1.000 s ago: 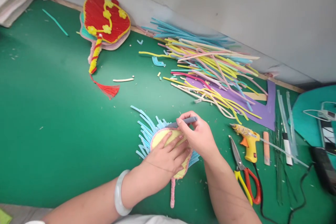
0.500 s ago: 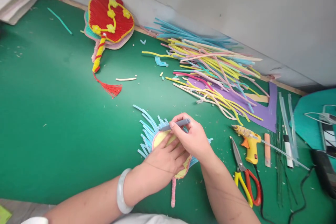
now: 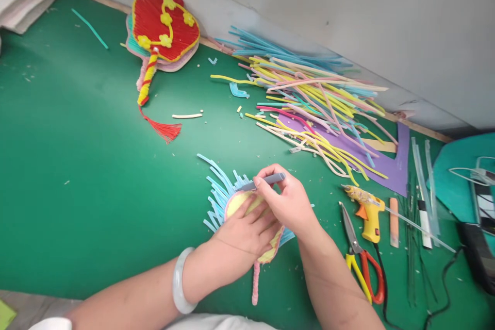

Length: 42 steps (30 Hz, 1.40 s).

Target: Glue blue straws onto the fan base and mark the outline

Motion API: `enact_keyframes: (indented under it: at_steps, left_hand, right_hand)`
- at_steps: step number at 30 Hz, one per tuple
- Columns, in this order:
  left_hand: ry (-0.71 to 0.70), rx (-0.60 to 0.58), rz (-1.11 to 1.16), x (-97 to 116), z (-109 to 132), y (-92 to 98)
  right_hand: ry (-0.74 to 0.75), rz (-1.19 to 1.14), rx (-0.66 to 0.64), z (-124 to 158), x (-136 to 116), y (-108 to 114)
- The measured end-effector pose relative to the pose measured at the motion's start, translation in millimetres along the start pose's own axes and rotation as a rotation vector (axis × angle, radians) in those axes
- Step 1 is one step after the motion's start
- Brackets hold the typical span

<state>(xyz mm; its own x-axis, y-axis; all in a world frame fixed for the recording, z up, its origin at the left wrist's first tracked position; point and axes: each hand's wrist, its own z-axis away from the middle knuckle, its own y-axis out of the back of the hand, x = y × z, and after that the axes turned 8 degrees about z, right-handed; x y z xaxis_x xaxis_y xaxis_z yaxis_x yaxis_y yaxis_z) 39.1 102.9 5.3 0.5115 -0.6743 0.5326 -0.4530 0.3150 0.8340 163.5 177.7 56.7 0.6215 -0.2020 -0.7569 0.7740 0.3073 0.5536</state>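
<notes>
My left hand point(image 3: 244, 232) lies flat, fingers outstretched, over a small yellow fan point(image 3: 235, 203) with a pink edge. A twisted pink handle point(image 3: 256, 283) sticks out from the fan toward me. Light blue pipe cleaners point(image 3: 218, 191) fan out from under its far and left sides, and a few show at the right. Pinched in my right hand point(image 3: 286, 201) is a grey pen point(image 3: 270, 179). Its tip is at the fan's upper edge, beside the blue strands. My hands cover much of the fan's middle.
A red fan point(image 3: 162, 26) with yellow flowers and tassel lies on other fans at back left. Loose pipe cleaners point(image 3: 309, 82) are heaped on purple sheet point(image 3: 402, 165) at back right. Scissors point(image 3: 353, 237), a yellow glue gun point(image 3: 370, 216) and clear glue sticks point(image 3: 429, 180) lie right.
My right hand and the pen have shifted slightly to the right along the fan's upper edge. My left hand stays pressed on the fan.
</notes>
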Motion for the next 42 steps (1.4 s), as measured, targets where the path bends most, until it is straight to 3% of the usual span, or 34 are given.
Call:
enact_keyframes:
  at_steps: [4, 14, 21, 29, 36, 42]
  left_hand:
    - [-0.002, 0.015, -0.011, 0.4, -0.2, 0.4]
    - [-0.011, -0.01, -0.049, -1.6, 2.8, -3.3]
    - [-0.017, 0.017, -0.022, 0.7, 4.0, 2.6]
    - [-0.018, 0.03, -0.075, 5.5, 5.7, 8.6]
    - [0.117, 0.123, -0.146, 33.2, 13.9, 14.4]
    - [0.291, 0.119, -0.137, 44.3, 23.8, -8.2]
  right_hand:
    - [-0.013, -0.028, -0.062, 0.6, 0.0, -6.1]
    - [-0.047, -0.004, 0.131, -0.4, 10.7, 11.3]
    - [-0.081, -0.05, 0.202, 19.9, 18.6, 11.3]
    - [-0.047, -0.105, 0.285, 40.9, 7.9, 9.9]
    - [-0.019, -0.091, 0.336, 55.9, -3.4, 9.7]
    - [-0.006, -0.104, 0.349, 62.2, -6.0, 6.7]
